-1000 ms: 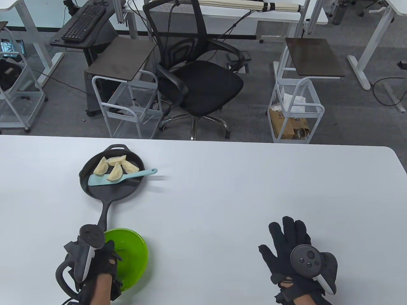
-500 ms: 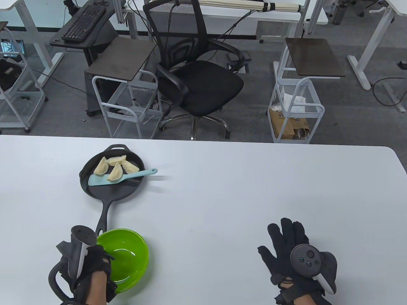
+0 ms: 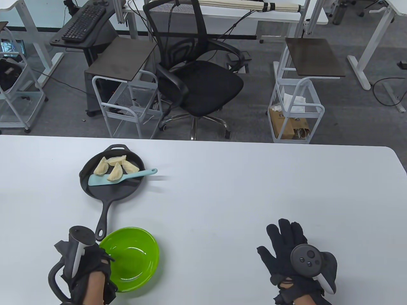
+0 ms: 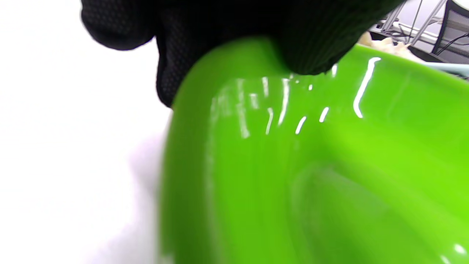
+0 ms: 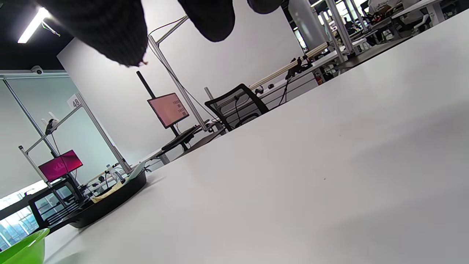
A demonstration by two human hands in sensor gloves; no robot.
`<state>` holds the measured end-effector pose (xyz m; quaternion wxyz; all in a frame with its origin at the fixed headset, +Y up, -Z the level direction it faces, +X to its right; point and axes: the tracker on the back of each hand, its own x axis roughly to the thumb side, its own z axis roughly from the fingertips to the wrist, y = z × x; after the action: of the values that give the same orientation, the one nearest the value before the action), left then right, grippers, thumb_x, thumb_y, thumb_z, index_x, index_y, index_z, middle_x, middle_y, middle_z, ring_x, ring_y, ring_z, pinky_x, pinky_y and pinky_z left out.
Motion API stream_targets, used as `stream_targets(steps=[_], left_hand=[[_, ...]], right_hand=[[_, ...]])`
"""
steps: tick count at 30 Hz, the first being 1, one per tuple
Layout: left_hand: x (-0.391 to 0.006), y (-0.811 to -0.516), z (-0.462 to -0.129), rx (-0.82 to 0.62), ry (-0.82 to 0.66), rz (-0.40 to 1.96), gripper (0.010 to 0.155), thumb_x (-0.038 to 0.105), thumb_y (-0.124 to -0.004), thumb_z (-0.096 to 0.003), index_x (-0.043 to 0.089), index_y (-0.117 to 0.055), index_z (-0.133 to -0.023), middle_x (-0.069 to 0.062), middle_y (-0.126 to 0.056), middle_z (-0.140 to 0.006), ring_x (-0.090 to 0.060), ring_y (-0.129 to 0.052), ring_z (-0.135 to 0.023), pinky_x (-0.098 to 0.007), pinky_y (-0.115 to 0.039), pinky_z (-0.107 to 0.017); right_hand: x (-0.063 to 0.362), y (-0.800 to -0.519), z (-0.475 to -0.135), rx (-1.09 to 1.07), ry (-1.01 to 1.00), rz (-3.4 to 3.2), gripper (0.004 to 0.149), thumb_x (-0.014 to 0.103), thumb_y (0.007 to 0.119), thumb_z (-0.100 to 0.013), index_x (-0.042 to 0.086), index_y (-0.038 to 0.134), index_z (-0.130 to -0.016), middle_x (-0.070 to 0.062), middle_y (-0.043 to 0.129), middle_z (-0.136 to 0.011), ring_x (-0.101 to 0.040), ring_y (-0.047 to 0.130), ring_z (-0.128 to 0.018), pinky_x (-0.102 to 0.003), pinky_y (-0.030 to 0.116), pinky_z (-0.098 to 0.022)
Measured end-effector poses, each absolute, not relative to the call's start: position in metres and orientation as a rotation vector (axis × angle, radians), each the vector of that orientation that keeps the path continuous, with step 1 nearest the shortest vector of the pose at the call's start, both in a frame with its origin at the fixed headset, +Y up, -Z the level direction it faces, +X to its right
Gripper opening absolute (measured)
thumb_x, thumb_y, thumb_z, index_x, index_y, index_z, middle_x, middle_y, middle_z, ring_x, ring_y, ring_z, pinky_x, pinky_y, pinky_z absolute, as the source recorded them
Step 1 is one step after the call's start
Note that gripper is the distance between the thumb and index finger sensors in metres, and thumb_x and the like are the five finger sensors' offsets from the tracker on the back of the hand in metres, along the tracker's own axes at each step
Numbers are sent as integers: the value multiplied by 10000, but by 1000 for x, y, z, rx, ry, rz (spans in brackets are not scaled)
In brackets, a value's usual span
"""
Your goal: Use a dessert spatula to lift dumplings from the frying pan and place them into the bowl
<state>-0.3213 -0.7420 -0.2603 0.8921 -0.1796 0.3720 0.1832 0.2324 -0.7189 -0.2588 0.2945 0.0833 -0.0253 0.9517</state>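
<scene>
A black frying pan [image 3: 95,190] sits at the table's left, its long handle pointing toward me. Several pale dumplings [image 3: 115,164] lie in its far half. A light blue dessert spatula [image 3: 124,177] rests across the pan, one dumpling on its blade, its handle sticking out over the right rim. The empty green bowl [image 3: 136,263] stands just below the pan handle. My left hand [image 3: 95,263] grips the bowl's left rim [image 4: 234,55], thumb inside and fingers outside. My right hand [image 3: 284,244] lies flat on the table at the lower right, fingers spread, holding nothing.
The white table [image 3: 238,197] stretches wide between the hands. Beyond its far edge stand a black office chair [image 3: 197,82] and wire carts [image 3: 295,108]. In the right wrist view the pan [image 5: 106,205] and bowl edge [image 5: 22,249] show far to the left.
My left hand has pulled the green bowl to the right, out from under the pan handle's end. The right hand has barely shifted.
</scene>
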Motion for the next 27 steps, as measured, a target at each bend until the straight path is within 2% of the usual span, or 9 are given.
stream_targets(steps=[14, 27], left_hand=[[-317, -745, -262, -383, 680, 526, 475, 451, -789, -489, 262, -821, -923, 6, -1074, -717, -216, -1041, -595, -492, -772, -518], [-295, -751, -269, -370, 557, 605, 487, 449, -793, -486, 230, -808, -921, 2, -1103, -669, -214, -1065, -542, -482, -794, -490]], right_hand=[[231, -719, -258, 239, -75, 2536, 704, 480, 752, -565, 109, 487, -1102, -257, 231, -1150, -624, 88, -991, -734, 152, -712], [227, -723, -259, 253, -17, 2493, 705, 479, 751, -565, 100, 490, -1099, -270, 247, -1146, -631, 116, -991, -737, 166, -713]])
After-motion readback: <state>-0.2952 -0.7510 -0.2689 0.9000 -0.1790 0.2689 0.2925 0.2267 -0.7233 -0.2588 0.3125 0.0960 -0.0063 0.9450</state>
